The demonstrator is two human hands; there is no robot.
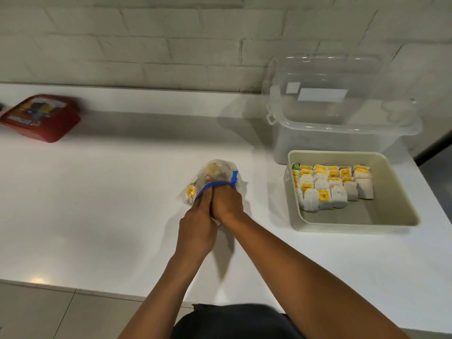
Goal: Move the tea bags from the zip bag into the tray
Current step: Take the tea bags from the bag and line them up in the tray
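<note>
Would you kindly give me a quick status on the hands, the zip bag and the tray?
Left hand holds zip bag mouth; right hand reaches inside. Tray partly filled with tea bags. Nothing between bag and tray.

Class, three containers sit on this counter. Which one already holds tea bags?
The beige tray, nearest on the right, with rows of tea bags; the clear box and red box show none.

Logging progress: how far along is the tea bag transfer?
Done: rows of tea bags fill the far part of the tray. In hand: left hand holds the zip bag mouth, right hand reaches inside. Left: some bags remain in the zip bag; the tray's near part is bare.
</note>
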